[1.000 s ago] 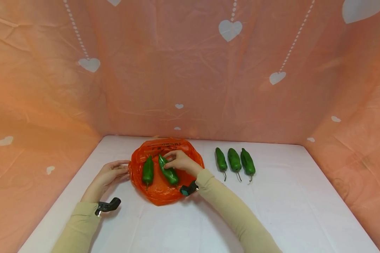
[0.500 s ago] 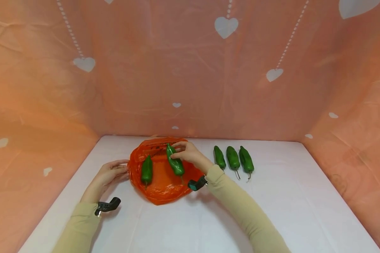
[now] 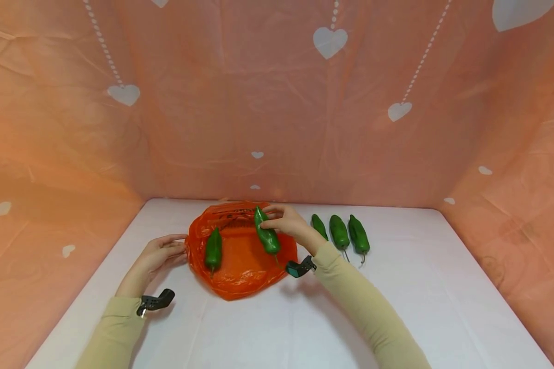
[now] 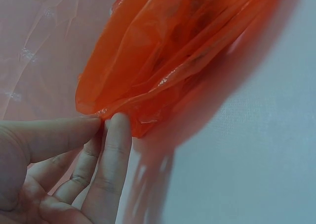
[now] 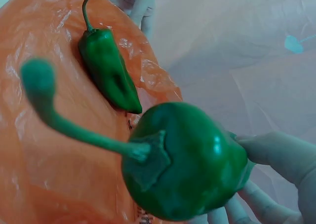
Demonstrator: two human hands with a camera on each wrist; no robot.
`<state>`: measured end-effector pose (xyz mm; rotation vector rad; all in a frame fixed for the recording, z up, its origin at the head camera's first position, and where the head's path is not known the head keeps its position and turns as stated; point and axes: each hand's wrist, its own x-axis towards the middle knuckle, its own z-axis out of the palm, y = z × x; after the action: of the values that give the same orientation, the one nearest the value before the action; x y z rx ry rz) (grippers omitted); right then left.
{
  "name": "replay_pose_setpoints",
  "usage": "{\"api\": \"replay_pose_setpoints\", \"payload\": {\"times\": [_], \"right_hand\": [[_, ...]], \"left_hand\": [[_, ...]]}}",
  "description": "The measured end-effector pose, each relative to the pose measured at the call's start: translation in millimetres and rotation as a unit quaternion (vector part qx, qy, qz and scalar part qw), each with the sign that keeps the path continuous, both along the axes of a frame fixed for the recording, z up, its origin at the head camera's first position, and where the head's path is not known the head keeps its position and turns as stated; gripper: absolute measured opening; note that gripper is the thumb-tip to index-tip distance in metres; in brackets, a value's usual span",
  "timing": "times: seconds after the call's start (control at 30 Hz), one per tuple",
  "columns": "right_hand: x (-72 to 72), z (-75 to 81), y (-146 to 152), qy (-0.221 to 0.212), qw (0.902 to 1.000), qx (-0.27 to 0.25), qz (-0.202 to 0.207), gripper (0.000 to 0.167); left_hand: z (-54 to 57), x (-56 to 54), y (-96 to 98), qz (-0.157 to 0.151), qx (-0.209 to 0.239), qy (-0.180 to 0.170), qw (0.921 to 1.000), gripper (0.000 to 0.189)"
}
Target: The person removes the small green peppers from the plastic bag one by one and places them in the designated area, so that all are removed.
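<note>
My right hand [image 3: 288, 223] grips a green pepper [image 3: 267, 233] between thumb and fingers, held over the right part of an orange plastic bag [image 3: 240, 277]. In the right wrist view that pepper's stem end [image 5: 182, 159] points toward the camera. A second green pepper [image 3: 214, 251] lies on the left part of the bag, stem toward me. At the bag's left edge my left hand [image 3: 158, 256] pinches the plastic; the left wrist view shows the thumb [image 4: 64, 135] and fingertips meeting on a gathered fold [image 4: 133, 100].
To the right of the bag, three green peppers lie side by side on the white table [image 3: 424, 297]; my right forearm partly covers the left one [image 3: 319, 225], beside the middle [image 3: 339, 232] and right [image 3: 359, 234] ones. Orange cloth [image 3: 277, 102] with hearts walls the back and sides.
My right hand has lifted its pepper off the bag and carried it to the right. The left hand stays at the bag's edge, and the other pepper on the bag lies as before.
</note>
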<state>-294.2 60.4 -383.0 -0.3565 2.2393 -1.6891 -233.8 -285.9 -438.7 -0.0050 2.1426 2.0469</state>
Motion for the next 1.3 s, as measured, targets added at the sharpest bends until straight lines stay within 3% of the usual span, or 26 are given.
{"api": "replay_pose_setpoints", "payload": {"times": [0.27,0.5,0.73,1.3], "right_hand": [[0.8,2.8,19.6,-0.001,1.0000,0.002,-0.007,0.047],[2.6,2.1,35.9,-0.008,0.9995,-0.029,0.002,0.049],[2.8,3.1,49.7,-0.002,0.9997,0.002,-0.024,0.049],[6.5,0.2,77.6,-0.013,0.9984,0.003,-0.055,0.052]], "left_hand": [[-0.2,-0.1,-1.7,-0.001,0.008,-0.002,1.0000,0.050],[2.5,-0.1,-0.9,-0.004,0.000,-0.004,1.0000,0.052],[3.9,0.8,-0.2,-0.003,0.003,-0.007,1.0000,0.052],[-1.8,-3.1,-3.1,-0.003,0.015,0.003,0.9999,0.046]]}}
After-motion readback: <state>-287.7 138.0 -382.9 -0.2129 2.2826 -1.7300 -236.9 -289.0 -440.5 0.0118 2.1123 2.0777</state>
